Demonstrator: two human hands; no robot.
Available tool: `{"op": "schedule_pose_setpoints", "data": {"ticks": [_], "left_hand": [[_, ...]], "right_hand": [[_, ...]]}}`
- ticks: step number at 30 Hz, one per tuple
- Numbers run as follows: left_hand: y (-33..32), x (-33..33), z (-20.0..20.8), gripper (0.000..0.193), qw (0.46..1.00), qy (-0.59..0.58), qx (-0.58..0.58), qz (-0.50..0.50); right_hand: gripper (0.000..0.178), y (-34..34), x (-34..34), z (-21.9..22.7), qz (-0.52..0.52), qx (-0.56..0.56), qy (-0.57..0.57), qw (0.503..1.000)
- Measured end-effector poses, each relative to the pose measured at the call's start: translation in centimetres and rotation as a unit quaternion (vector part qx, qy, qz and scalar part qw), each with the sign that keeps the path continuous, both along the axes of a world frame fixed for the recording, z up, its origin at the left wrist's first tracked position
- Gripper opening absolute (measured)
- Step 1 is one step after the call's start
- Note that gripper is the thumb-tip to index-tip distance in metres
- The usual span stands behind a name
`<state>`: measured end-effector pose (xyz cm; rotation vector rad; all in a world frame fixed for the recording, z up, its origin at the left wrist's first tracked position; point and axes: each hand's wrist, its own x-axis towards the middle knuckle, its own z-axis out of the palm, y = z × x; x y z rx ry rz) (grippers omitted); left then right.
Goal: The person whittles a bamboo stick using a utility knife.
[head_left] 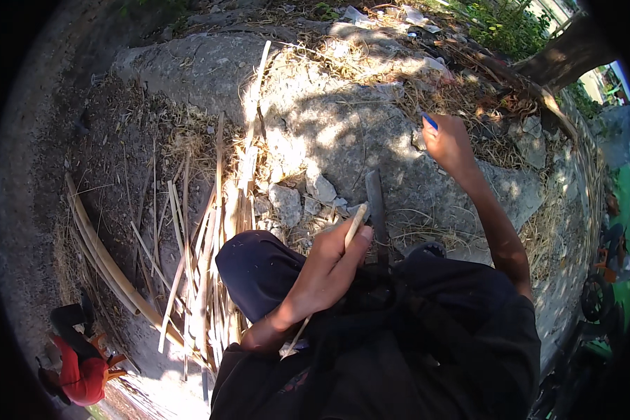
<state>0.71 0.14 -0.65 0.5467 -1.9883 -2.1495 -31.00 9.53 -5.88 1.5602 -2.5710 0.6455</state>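
Note:
My left hand (322, 269), in front of my lap, is closed around a pale, narrow bamboo strip (356, 222). One end of the strip points up and away, and its thin tail (297, 337) comes out below my wrist. Farther off to the right, my right hand (446, 145) is held out over the concrete, its fingers curled round a small blue object (430, 122). Only the blue end shows, so its kind is hidden. Between my knees, a dark, narrow bar (376, 203) sticks out beyond my left hand.
Many split bamboo strips (206, 280) lie left of my knee, beside a longer curved piece (105, 259). Broken rocks (285, 203) and dry straw (336, 56) edge the concrete slab (329, 133). A person in red (84, 371) sits at lower left; a tree trunk (570, 56) stands upper right.

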Motion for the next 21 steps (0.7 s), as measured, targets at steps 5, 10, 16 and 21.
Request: {"op": "schedule_pose_setpoints", "data": {"ticks": [5, 10, 16, 21], "left_hand": [[-1.5, -1.0, 0.7, 0.031, 0.985, -0.019, 0.170, 0.002], [-1.8, -0.7, 1.2, 0.032, 0.970, -0.062, 0.233, -0.008], [-1.5, -0.7, 1.0, 0.028, 0.988, -0.067, 0.137, -0.007], [-1.0, -0.7, 0.2, 0.025, 0.998, -0.027, 0.054, 0.025]], "right_hand": [[0.010, -1.2, 7.2, 5.8, 0.139, -0.046, -0.138, 0.980], [0.021, -1.3, 11.4, 6.5, 0.239, -0.080, -0.058, 0.966], [0.027, -1.3, 11.5, 6.4, 0.248, -0.029, -0.032, 0.968], [0.034, -1.2, 11.7, 5.9, 0.232, -0.004, -0.040, 0.972]]}}
